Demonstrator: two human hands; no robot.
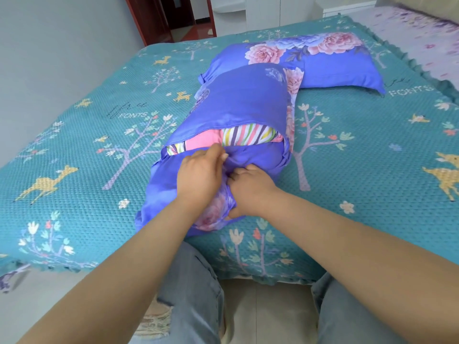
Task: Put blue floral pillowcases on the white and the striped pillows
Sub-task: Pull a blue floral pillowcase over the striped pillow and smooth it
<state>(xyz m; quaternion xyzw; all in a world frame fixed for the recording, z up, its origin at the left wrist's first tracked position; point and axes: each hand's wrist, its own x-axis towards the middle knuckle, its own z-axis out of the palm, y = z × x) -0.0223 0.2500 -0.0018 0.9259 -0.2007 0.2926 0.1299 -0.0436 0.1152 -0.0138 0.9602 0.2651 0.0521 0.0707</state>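
The striped pillow lies lengthwise on the bed, mostly inside a blue floral pillowcase. A band of its stripes and a pink patch show through the opening across the middle. My left hand pinches the blue fabric at the lower edge of that opening. My right hand grips bunched pillowcase cloth at the near end, thumb under the floral part. Behind it lies a second pillow, fully covered in a blue floral case; the pillow inside is hidden.
The bed wears a teal quilted cover with trees and deer. Its near edge is at my knees. A grey wall stands to the left, a doorway at the back, and another bedspread at the far right.
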